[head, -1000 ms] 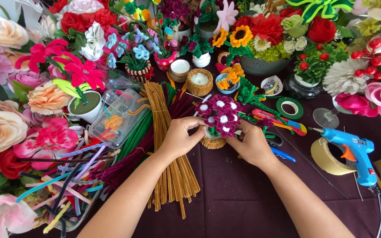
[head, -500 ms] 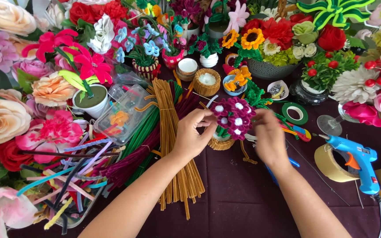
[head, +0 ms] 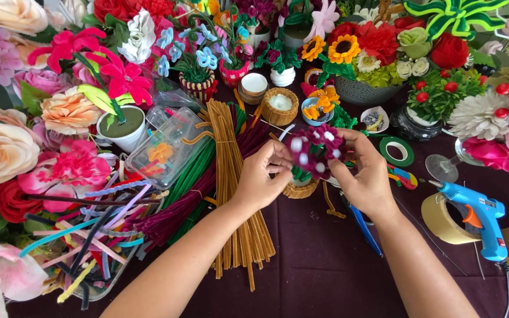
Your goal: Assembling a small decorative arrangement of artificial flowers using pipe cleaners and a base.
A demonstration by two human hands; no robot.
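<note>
Dozens of artificial flowers in pink, red, cream and yellow [head: 60, 112] crowded the left and far edges of a dark maroon tablecloth [head: 325, 271], with a grey bowl of sunflowers and red blooms [head: 372, 88] standing at the back. Nearer the middle lay a long bundle of mustard-brown pipe cleaners [head: 237, 200], beside dark purple and green ones, and a clear plastic box [head: 166, 150] sat just left of them. On the right rested a blue hot glue gun [head: 478, 215] against a roll of tan tape [head: 443, 218], with a roll of green floral tape [head: 397, 151] farther back. The left hand [head: 263, 179] and the right hand [head: 363, 171] met over a small woven wicker pot [head: 301, 188] that stood on the cloth between them. Both held a little bouquet of dark magenta pipe-cleaner flowers with white centres [head: 313, 150] rising from that pot. The left fingers were curled, thumb and forefinger pinching the bouquet's left edge; the right fingers were bent and spread around its right side, touching the blooms
</note>
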